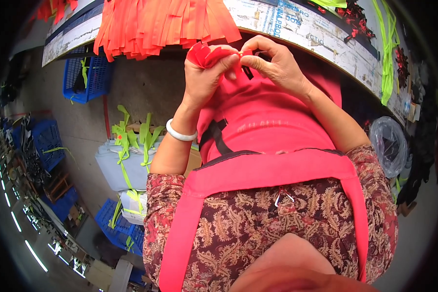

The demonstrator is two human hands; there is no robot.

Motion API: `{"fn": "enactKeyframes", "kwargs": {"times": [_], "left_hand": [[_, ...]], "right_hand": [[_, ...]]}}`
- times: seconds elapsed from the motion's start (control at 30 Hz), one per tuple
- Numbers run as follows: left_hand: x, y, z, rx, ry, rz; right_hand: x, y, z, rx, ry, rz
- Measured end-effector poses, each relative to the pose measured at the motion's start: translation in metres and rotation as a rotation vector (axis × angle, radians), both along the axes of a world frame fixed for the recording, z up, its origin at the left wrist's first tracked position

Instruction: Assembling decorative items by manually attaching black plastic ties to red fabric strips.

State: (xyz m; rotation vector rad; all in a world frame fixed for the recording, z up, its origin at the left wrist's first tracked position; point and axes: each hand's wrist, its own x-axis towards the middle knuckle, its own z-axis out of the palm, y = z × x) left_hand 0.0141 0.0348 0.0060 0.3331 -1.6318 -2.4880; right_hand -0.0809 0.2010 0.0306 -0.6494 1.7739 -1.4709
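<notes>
Close to the table edge, both my hands are raised in front of my pink-red apron (277, 114). My left hand (207, 78) is closed round a folded bunch of red-orange fabric strips (204, 54), which fans out above the fingers. Beside it, thumb and fingers of my right hand (277, 65) pinch the end of a red-orange strip. A short black piece (248, 72) shows just below the pinch; I cannot tell what it is fixed to. Just beyond my hands, a thick row of orange strips (163, 24) hangs over the table's edge.
The table (263, 17) carries black-and-red pieces (357, 22) and long yellow-green strips (387, 53) at the right. On the floor to the left are a blue crate (89, 80), a tied grey-blue bundle (114, 168) and another blue crate (107, 221). Clear plastic (388, 146) stands at the right.
</notes>
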Motion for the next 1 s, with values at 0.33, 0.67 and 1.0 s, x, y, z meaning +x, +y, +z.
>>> {"fn": "enactKeyframes", "kwargs": {"times": [0.33,0.67,1.0], "left_hand": [[-0.011,0.011,0.012,-0.432,0.307,0.149],[0.009,-0.038,0.017,-0.038,0.028,0.268],[-0.018,-0.029,0.034,0.179,-0.081,0.166]], "right_hand": [[0.007,-0.005,-0.026,-0.097,0.512,0.120],[-0.060,-0.064,0.018,-0.015,0.118,0.095],[-0.125,-0.108,-0.002,-0.022,0.256,0.197]]}}
